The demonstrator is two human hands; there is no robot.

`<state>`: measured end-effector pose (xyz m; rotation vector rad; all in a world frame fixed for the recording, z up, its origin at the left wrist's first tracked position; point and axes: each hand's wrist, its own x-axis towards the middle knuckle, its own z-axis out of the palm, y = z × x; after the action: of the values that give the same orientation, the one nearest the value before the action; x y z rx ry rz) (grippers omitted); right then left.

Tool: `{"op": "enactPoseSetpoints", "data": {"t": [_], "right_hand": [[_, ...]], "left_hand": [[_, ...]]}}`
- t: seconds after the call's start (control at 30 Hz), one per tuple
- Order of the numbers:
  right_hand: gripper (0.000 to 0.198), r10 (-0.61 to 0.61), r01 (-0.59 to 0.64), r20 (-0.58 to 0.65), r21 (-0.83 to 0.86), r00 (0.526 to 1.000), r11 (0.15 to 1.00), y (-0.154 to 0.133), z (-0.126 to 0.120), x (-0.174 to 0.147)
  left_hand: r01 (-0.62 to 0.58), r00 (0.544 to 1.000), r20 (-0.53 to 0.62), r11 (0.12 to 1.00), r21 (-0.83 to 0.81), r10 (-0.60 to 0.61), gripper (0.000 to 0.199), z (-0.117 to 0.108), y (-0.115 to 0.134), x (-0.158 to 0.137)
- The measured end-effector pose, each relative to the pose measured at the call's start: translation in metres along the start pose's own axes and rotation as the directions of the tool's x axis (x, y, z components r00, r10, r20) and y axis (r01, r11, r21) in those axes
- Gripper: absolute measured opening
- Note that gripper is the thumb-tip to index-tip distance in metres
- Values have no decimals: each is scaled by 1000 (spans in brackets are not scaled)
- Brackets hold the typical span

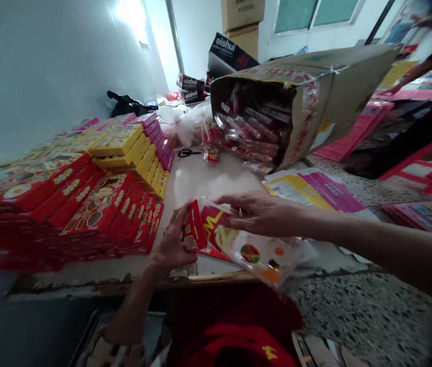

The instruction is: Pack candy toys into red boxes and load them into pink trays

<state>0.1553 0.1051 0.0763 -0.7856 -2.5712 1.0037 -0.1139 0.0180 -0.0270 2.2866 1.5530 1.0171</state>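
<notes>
My left hand (pixel 172 242) is closed around a small red carton (pixel 194 227) near the table's front edge, with its printed side panel facing up. Right beside the carton lies a clear plastic packet (pixel 264 255) containing a red piece with a yellow zigzag, pale fries and food-like pieces in orange and brown. My right hand (pixel 252 211) reaches in from the right and grips the packet's upper edge, fingers bent over it. Part of a flat red item (pixel 218 252) shows under the packet. How far the packet meets the carton's opening is hard to tell.
Stacks of red cartons (pixel 97 204), yellow cartons (pixel 124 142) and magenta cartons (pixel 158 135) fill the left. A tipped cardboard box (pixel 326 102) full of wrapped packets lies behind. Black-handled scissors (pixel 188 153) and flat yellow-magenta sheets (pixel 315 188) lie nearby. Another person stands far right.
</notes>
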Motion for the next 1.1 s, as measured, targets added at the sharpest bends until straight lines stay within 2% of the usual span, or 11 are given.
{"op": "enactPoseSetpoints", "data": {"t": [0.1, 0.2, 0.4, 0.47, 0.57, 0.7, 0.77, 0.87, 0.97, 1.03, 1.1], "right_hand": [[37, 23, -26, 188, 13, 982, 1000, 9, -12, -1], [28, 30, -60, 308, 88, 951, 994, 18, -19, 2], [19, 144, -235, 418, 176, 897, 956, 33, 0, 22], [10, 215, -307, 374, 206, 902, 929, 41, 5, 27], [23, 321, -383, 253, 254, 912, 888, 52, -7, 17], [46, 367, -346, 69, 527, 928, 776, 63, -33, -41], [47, 466, -328, -24, 678, 885, 658, 67, -29, -74], [32, 597, -223, -193, 804, 779, 551, 68, 6, -103], [26, 604, -72, -381, 804, 700, 591, 62, 52, -89], [24, 542, -31, -442, 754, 715, 656, 55, 80, -60], [23, 424, 10, -478, 673, 769, 740, 47, 102, -24]], "left_hand": [[5, 999, 46, 999, 41, -6, 127, 4, 2, 4], [-1, 993, 122, 999, 54, -5, 124, 8, 5, 11], [-141, 953, 291, 976, 169, 87, 108, 17, 20, 24], [-173, 947, 301, 970, 169, 116, 103, 20, 23, 23], [-150, 955, 277, 977, 153, 103, 102, 21, 21, 15], [-86, 975, 220, 971, 225, 35, 107, 19, 10, 11], [-78, 977, 211, 971, 226, 29, 109, 18, 6, 14], [-72, 978, 209, 978, 196, 30, 109, 21, 7, 21], [-87, 978, 202, 980, 180, 50, 111, 32, 17, 24], [-126, 975, 202, 980, 154, 94, 115, 39, 26, 24], [-153, 974, 182, 982, 107, 132, 117, 40, 33, 23]]}}
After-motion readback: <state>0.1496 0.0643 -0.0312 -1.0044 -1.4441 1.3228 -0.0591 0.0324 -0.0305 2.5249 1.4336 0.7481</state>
